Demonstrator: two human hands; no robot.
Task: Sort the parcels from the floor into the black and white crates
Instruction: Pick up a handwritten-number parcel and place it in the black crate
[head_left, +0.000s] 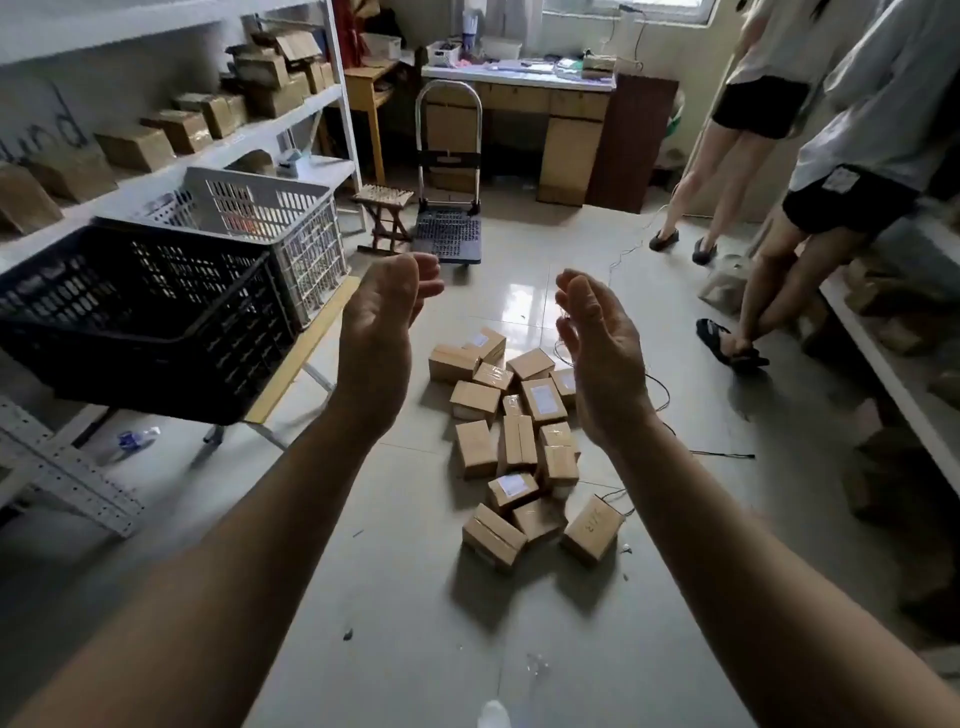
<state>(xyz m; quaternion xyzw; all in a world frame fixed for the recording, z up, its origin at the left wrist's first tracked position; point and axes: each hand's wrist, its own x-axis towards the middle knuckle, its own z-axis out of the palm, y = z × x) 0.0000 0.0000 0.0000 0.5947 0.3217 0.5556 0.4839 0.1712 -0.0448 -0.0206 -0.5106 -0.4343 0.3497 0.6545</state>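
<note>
Two crates stand at left on a low worktop (306, 353): black crate (140, 312) nearest, white crate (270, 218) just behind. Parcels (519, 441) lie heaped on the floor (415, 597), centre. Left hand (384, 322) and right hand (597, 353) are raised above the heap, palms facing, fingers loosely curled, each grip empty.

The tiled floor (415, 597) bears a heap of brown parcels (514, 436), a trolley (449, 234) and a stool (384, 200).

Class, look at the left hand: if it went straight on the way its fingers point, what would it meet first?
Likely the black platform trolley, just beyond the left hand in this view; nothing shows between them, though depth is unclear.
</note>
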